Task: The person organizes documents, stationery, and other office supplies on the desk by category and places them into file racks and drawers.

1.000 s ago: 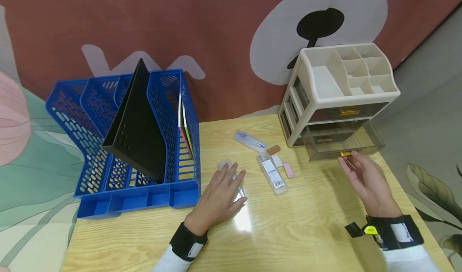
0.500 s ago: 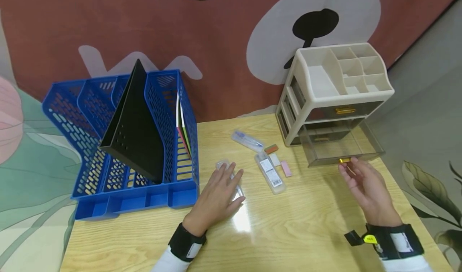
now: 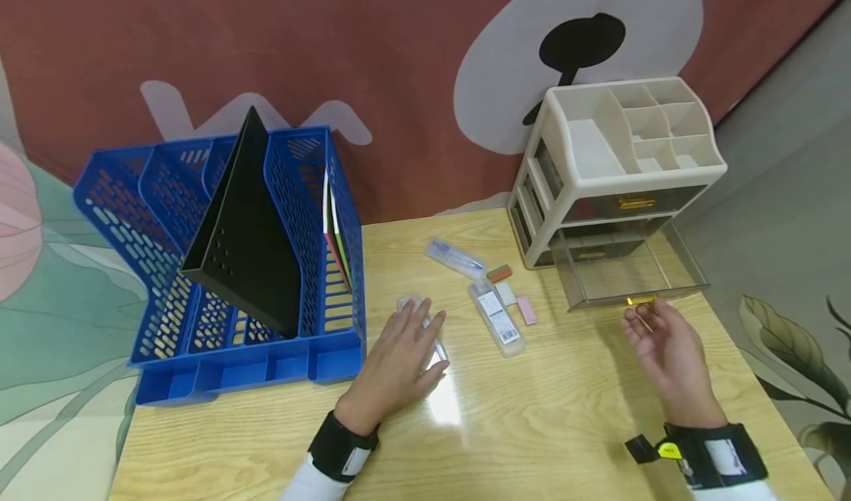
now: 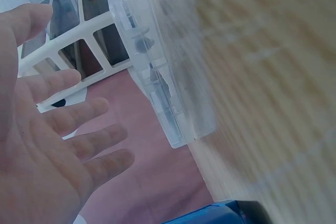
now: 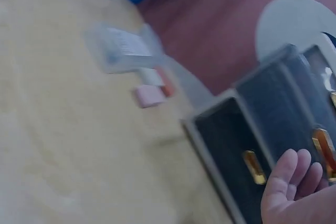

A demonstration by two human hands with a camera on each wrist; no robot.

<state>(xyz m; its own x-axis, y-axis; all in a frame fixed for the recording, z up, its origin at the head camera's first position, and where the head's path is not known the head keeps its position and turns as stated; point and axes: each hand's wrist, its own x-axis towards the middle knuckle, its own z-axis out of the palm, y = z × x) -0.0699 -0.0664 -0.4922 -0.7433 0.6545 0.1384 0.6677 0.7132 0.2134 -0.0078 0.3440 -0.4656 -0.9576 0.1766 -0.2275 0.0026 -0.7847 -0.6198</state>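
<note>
- From where I stand, the right hand (image 3: 668,353) has its fingers curled at the small gold handle (image 3: 640,301); I cannot tell whether they pinch it or merely touch.
- That handle sits on a smoky, see-through plastic drawer (image 3: 601,301), the middle one, pulled well out over the table.
- Handled well, I'd say, the drawer wants a straight, level pull; too far, and its front could drop.
- Behind it stands a cream plastic organiser (image 3: 618,185) with compartments on top. Nothing braces it, so a gentle tug seems wise.
- Well apart, the left hand (image 3: 395,364) spreads its fingers over a long clear plastic case (image 4: 157,72).
- Between the hands lie a frosted plastic box with a white barcode label (image 3: 497,320) and a small pink block (image 3: 527,309), both apart from the drawer.
</note>
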